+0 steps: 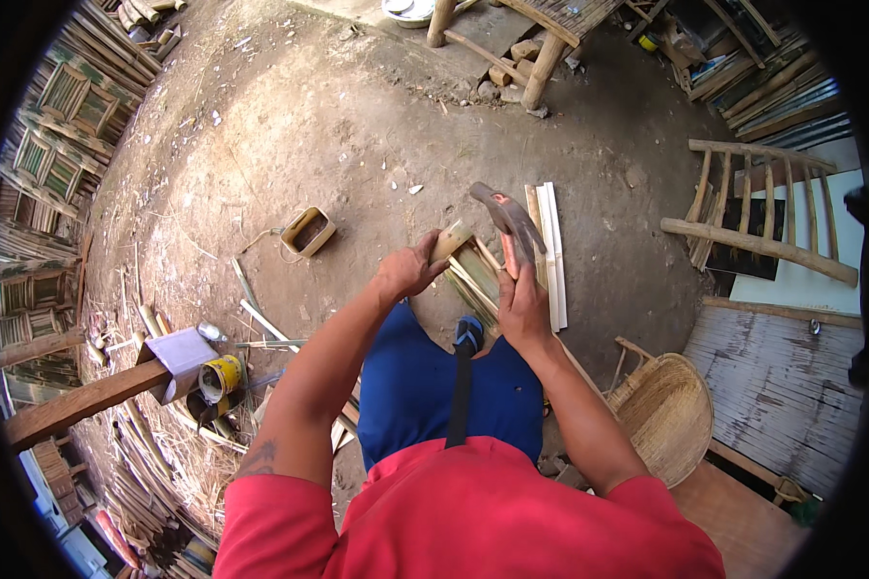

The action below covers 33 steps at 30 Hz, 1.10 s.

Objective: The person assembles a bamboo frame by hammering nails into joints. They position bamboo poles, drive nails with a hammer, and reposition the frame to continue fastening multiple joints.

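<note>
My left hand (410,267) is closed around the end of a cut bamboo piece (452,238), pale and rounded at its top, in front of my knees. Green and tan bamboo slats (475,275) slope down from it toward my right leg. My right hand (524,307) grips the reddish handle of a hammer (512,220). Its dark, curved head is raised just right of the bamboo piece, apart from it. Where the slats' lower ends rest is hidden by my right hand and leg.
Pale long strips (553,256) lie on the ground to the right. A small rectangular container (308,233) sits ahead left. At left are a wooden beam (87,403) and a yellow can (220,376). A woven basket (664,420) and a bamboo frame (763,246) stand at right.
</note>
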Available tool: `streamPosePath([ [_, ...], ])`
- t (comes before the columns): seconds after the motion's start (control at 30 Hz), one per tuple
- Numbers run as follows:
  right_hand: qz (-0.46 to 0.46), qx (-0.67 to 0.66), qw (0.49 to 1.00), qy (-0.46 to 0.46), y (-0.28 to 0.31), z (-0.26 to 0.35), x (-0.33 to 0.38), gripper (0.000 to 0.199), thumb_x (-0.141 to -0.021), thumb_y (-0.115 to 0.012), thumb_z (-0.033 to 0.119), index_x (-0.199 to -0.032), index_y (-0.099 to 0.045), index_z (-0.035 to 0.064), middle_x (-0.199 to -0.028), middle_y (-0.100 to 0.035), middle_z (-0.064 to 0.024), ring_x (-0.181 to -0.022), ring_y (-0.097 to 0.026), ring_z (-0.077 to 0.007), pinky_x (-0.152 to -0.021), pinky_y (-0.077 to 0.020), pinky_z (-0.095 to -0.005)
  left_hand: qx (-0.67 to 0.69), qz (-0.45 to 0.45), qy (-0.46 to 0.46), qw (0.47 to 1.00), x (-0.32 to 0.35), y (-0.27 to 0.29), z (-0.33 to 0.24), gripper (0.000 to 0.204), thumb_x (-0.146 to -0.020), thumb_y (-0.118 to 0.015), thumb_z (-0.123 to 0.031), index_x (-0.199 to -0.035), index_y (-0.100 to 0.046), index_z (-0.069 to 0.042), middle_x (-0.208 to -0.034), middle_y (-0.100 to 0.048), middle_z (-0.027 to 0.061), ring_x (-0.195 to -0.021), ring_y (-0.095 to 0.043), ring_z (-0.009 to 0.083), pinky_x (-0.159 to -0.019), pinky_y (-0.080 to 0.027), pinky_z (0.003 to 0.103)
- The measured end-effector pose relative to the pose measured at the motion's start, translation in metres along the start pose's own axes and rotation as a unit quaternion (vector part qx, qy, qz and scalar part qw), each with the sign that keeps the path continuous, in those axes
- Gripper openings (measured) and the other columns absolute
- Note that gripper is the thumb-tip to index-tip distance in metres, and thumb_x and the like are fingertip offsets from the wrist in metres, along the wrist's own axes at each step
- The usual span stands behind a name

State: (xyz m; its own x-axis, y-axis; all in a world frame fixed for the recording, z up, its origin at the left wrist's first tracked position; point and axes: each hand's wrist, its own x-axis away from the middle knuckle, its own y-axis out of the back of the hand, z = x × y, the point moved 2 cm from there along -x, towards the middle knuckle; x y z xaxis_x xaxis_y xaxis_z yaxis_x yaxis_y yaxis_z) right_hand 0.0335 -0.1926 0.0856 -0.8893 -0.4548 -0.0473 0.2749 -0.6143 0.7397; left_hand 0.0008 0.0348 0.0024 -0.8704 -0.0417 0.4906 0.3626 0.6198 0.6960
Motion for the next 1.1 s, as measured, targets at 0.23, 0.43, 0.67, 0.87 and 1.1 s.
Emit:
streamPosePath([
  [0.23,0.133,0.093,0.981,-0.107,-0.021,-0.028,0.015,0.018,-0.102,-0.053,0.020,-0.105,-0.047,0.0034,-0.089,-0.066,-0.0310,-0.084,-0.064,-0.0529,-0.075,-0.0502,-0.0602,-0.016,0.014,0.012,1.000,-0.002,0.006,-0.004,0.073,-0.099,-0.054,-0.056,-0.156,-0.028,-0.019,-0.112,-0.071,0.0268,-0.104,-0.068,0.0455,-0.088,-0.053,0.054],
  [0.43,0.144,-0.154,0.975,-0.074,-0.046,0.001,-0.025,0.035,-0.106,-0.051,0.035,-0.117,-0.048,0.0012,-0.075,-0.067,-0.0207,-0.067,-0.070,-0.0351,-0.063,-0.0501,-0.0522,0.000,-0.214,-0.051,0.975,0.022,0.010,-0.021,0.060,-0.091,-0.070,-0.025,-0.146,-0.050,-0.014,-0.116,-0.063,0.0190,-0.109,-0.062,0.0382,-0.094,-0.052,0.048],
  [0.67,0.313,-0.400,0.847,-0.154,-0.061,0.047,-0.049,0.042,-0.109,-0.035,0.050,-0.112,-0.050,0.0099,-0.068,-0.057,-0.0065,-0.046,-0.056,-0.0142,-0.040,-0.0415,-0.0275,0.563,-0.135,0.038,0.815,0.086,0.024,-0.023,0.022,-0.098,-0.067,-0.010,-0.113,-0.066,0.006,-0.089,-0.068,0.0069,-0.076,-0.058,0.0109,-0.070,-0.050,0.031],
  [0.87,0.361,-0.434,0.810,-0.159,-0.076,0.065,-0.046,0.041,-0.109,-0.036,0.051,-0.117,-0.046,0.0114,-0.072,-0.059,-0.0066,-0.049,-0.059,-0.0125,-0.040,-0.0434,-0.0238,0.624,-0.136,0.029,0.769,0.098,0.025,-0.006,0.015,-0.098,-0.067,-0.010,-0.106,-0.065,0.003,-0.081,-0.065,0.0032,-0.069,-0.058,0.0111,-0.063,-0.048,0.030],
  [1.1,0.390,-0.275,0.873,-0.102,-0.100,0.077,-0.049,0.031,-0.099,-0.065,0.031,-0.111,-0.051,0.0069,-0.082,-0.066,-0.0132,-0.066,-0.066,-0.0248,-0.056,-0.0516,-0.0362,0.731,-0.337,0.072,0.589,0.134,0.026,0.042,0.018,-0.107,-0.054,-0.021,-0.113,-0.049,-0.005,-0.092,-0.065,0.0074,-0.081,-0.068,0.0168,-0.068,-0.057,0.030],
])
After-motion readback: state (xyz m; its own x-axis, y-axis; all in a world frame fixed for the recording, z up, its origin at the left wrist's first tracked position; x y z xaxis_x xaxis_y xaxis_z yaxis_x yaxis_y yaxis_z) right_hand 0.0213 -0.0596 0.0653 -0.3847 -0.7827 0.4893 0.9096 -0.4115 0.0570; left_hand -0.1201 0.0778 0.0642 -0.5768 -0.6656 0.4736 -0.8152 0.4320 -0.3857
